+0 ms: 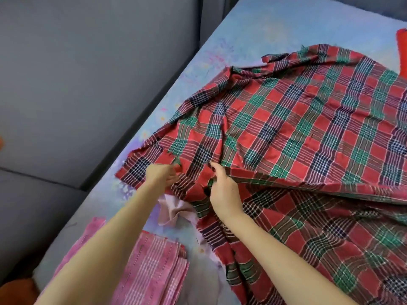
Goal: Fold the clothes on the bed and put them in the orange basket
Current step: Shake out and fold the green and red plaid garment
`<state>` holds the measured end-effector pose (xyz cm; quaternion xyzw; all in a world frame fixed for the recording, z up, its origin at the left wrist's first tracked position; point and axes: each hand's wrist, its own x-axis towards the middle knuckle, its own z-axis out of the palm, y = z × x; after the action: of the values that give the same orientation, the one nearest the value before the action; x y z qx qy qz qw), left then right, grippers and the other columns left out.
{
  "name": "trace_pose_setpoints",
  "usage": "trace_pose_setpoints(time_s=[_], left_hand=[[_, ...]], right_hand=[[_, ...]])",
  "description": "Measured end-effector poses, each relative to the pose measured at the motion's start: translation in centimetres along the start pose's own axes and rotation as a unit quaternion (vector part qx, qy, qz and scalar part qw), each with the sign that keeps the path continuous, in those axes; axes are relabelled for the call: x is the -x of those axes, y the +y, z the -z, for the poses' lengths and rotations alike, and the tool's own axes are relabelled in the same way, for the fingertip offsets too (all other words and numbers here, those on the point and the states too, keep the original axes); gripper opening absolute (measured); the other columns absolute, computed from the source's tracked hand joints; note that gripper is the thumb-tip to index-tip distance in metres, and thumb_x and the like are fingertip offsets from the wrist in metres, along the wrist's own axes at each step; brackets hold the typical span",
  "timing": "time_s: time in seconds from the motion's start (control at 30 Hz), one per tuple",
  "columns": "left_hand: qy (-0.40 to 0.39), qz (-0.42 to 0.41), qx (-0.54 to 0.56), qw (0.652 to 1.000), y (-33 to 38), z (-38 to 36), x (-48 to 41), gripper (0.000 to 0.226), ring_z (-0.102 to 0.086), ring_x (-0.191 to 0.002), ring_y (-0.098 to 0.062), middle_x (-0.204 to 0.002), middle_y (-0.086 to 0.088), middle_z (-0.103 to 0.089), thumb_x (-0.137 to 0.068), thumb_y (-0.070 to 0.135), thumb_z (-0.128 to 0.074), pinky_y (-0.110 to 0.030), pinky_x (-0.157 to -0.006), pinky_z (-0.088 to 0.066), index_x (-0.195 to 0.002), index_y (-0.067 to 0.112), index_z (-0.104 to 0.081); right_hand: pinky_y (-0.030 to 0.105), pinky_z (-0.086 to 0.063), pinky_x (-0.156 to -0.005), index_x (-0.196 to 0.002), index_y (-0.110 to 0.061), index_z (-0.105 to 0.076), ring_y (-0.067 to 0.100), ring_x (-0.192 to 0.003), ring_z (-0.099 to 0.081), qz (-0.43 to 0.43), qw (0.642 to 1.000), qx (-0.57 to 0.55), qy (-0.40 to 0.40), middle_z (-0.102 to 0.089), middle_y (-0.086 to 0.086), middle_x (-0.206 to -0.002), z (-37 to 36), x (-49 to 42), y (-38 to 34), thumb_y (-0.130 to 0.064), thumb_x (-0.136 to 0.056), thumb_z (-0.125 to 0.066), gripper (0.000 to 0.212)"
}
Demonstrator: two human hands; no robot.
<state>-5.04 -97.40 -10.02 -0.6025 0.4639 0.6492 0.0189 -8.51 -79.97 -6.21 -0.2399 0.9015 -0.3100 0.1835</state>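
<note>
Head view shows the plaid cloth [297,128] spread wide and wrinkled over the bed [253,34]. Its near left corner lies flat, and a loose fold runs down toward the person. Both hands meet at the near edge of this cloth. The left hand [161,176] pinches the frayed edge between thumb and fingers [174,177]. The right hand [224,192], just beside it, has its fingers curled and pinches a raised fold of the same cloth. The cloth thus lies under both hands and reaches away from them, up and to the right. I judge that the step is to find one clean edge before the first fold. To do it well, each hand should hold a single layer, move apart along the edge until it is taut, and then bring the edge over to the far side so that the corners match. Wrinkles in the middle should be smoothed first. A pale garment [174,211] lies partly under the cloth near the wrists and could be caught in the fold. A pink stack [154,267] lies nearer. An orange shape [401,49] shows at the right border; whether it is the basket I cannot tell.
</note>
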Motion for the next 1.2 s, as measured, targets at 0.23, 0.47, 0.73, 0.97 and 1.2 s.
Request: trace_pose_setpoints(time_s=[0.23, 0.47, 0.73, 0.97, 1.2], left_hand=[[0.267, 0.040, -0.012, 0.963, -4.4, 7.5, -9.8, 0.046, -0.054, -0.116, -0.033, -0.126, -0.015, -0.057, -0.084, 0.027, -0.063, -0.039, -0.098, -0.046, -0.123, 0.004, -0.056], [0.227, -0.034, -0.011, 0.973, -3.7, 6.4, -12.2, 0.035, -0.063, -0.097, -0.028, -0.106, -0.014, -0.066, -0.077, 0.008, -0.070, -0.035, -0.082, -0.051, -0.109, 0.001, -0.063], [0.284, -0.182, -0.350, 0.874, -0.5, 4.8, -10.1, 0.033, -0.057, -0.101, -0.042, -0.108, -0.027, -0.060, -0.086, 0.018, -0.058, -0.045, -0.078, -0.046, -0.107, -0.007, -0.054], [0.150, -0.107, -0.343, 0.921, 1.4, -1.3, -14.8, 0.078, -0.062, -0.094, -0.034, -0.101, -0.017, -0.066, -0.064, 0.064, -0.057, -0.041, -0.075, -0.054, -0.108, 0.000, -0.060], [0.252, -0.172, -0.278, 0.911, 0.3, -0.5, -12.8, 0.023, -0.057, -0.100, -0.038, -0.104, -0.023, -0.062, -0.090, 0.009, -0.047, -0.038, -0.079, -0.041, -0.100, -0.007, -0.059]], right_hand=[[0.012, -0.043, -0.062, -0.085, -0.015, -0.053, 0.004, -0.066, -0.053, -0.061, 0.987, -0.146, 0.030, -0.056, -0.006, -0.073, -2.3, -2.3, 1.7, -0.012, -0.088, -0.062, 0.010], [0.009, -0.041, -0.055, -0.086, -0.011, -0.057, 0.008, -0.068, -0.057, -0.127, 0.970, -0.201, 0.049, -0.062, 0.003, -0.075, -3.1, -2.7, 3.4, -0.013, -0.090, -0.060, 0.006], [0.019, -0.040, -0.057, -0.087, -0.012, -0.058, 0.010, -0.068, -0.057, -0.160, 0.964, -0.198, 0.076, -0.063, 0.002, -0.076, -2.2, -4.3, 3.2, -0.016, -0.090, -0.060, 0.005], [0.019, -0.039, -0.055, -0.087, -0.009, -0.058, 0.009, -0.062, -0.053, -0.142, 0.971, -0.187, 0.044, -0.061, 0.002, -0.073, -3.3, -5.0, 3.6, -0.016, -0.090, -0.061, 0.008], [0.021, -0.034, -0.051, -0.081, -0.009, -0.056, 0.005, -0.048, -0.041, -0.144, 0.968, -0.205, 0.023, -0.048, -0.004, -0.056, -3.1, -4.1, 5.1, -0.016, -0.090, -0.060, 0.013]])
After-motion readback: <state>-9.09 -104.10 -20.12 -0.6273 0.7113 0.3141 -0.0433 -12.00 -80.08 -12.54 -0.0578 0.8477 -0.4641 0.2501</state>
